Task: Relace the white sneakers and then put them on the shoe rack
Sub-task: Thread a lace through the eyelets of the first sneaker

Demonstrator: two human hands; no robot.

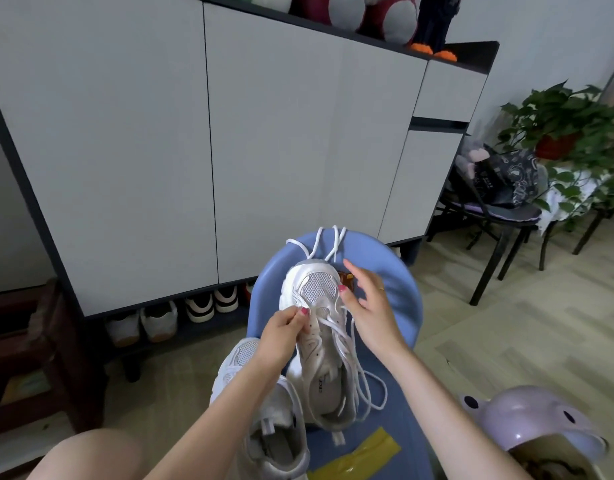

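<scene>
A white sneaker lies on a blue chair seat, toe pointing away, its white lace loosely threaded and trailing to the right. My left hand pinches the lace at the sneaker's left eyelets. My right hand hovers with spread fingers at the shoe's right side, thumb touching the toe mesh. A second white sneaker without a visible lace rests to the left, partly under my left forearm. Another loose lace lies over the seat's far edge.
A tall grey cabinet stands ahead, with several shoes on the low open shelf beneath it. A yellow strip lies on the seat near me. A lilac toy stool is at right, a black chair and potted plant beyond.
</scene>
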